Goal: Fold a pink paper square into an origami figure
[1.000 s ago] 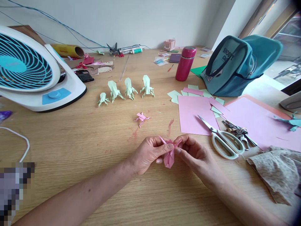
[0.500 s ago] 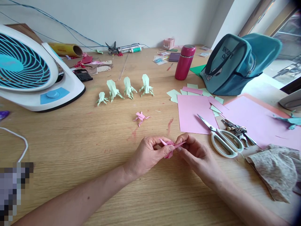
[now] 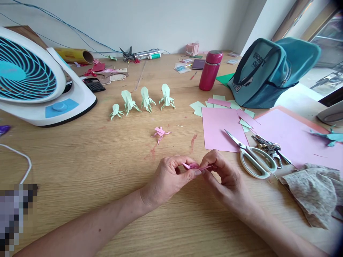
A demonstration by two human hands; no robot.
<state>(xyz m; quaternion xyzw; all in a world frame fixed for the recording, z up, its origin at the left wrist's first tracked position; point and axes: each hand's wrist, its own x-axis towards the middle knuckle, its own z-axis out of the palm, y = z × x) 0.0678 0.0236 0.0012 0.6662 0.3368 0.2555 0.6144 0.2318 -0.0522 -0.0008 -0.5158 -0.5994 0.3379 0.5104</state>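
Observation:
Between my two hands is a small piece of folded pink paper (image 3: 192,166), with narrow pointed flaps. My left hand (image 3: 171,175) pinches it from the left between thumb and fingers. From the right, my right hand (image 3: 223,175) grips its other end with thumb and forefinger; the fingers hide part of the folds. A finished-looking pink origami figure (image 3: 160,132) with thin legs lies just beyond my hands. Farther back stand several pale green origami figures (image 3: 145,98) in a row.
White-handled scissors (image 3: 258,162) and a bunch of keys (image 3: 273,150) lie right of my hands, by a pink paper sheet (image 3: 222,128) and a crumpled cloth (image 3: 312,192). Behind are a red flask (image 3: 210,71) and a blue bag (image 3: 257,78). A fan (image 3: 61,107) stands at left.
The folded pink paper has tilted flatter between my fingers, and its lower flap no longer shows below my left thumb. Both hands keep their pinch.

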